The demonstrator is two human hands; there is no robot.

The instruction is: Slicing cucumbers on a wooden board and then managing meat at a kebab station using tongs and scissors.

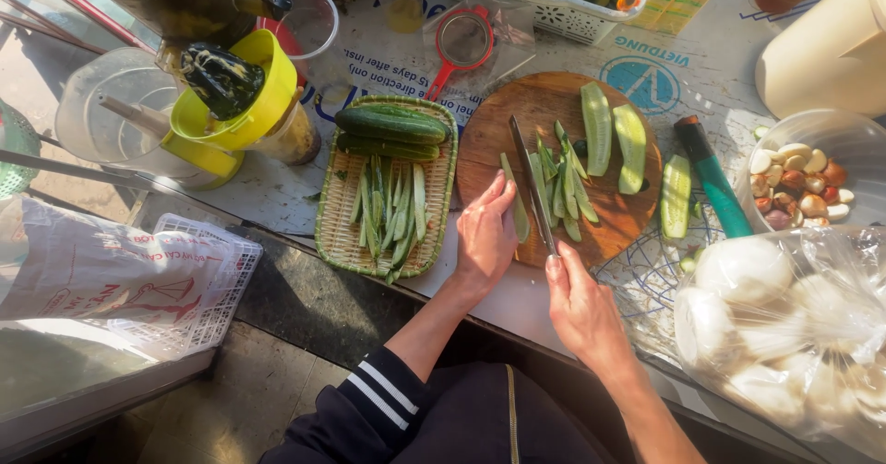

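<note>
A knife (pixel 532 185) is held in the right hand (pixel 580 305), whose grip is closed around the handle at the near edge of the round wooden cutting board (pixel 540 104); the blade is laid across the board with its tip aimed away from the person, toward the far edge of the table (pixel 388 63). Just left of the blade, a cucumber strip (pixel 515 208) is pinned under the fingertips of the left hand (pixel 484 235), which is laid flat rather than curled, so nothing is enclosed by it. The strip's long axis is seen to run nearly parallel to the blade, from the near side of the board to the far side, and it lies touching or almost touching the steel. The left hand is the nearer one to that strip. To the right of the blade, a loose pile of cut cucumber strips (pixel 565 185) is spread over the board's middle, and beyond it two peeled cucumber halves (pixel 613 134) are placed lengthwise. Off the board's left edge, a woven tray (pixel 441 208) is filled with more strips and two whole cucumbers (pixel 391 130). Off the board's right edge, another cucumber half (pixel 676 196) and a green-handled tool (pixel 715 180) are set on the table, with a bowl of garlic cloves (pixel 801 180) farther right.
</note>
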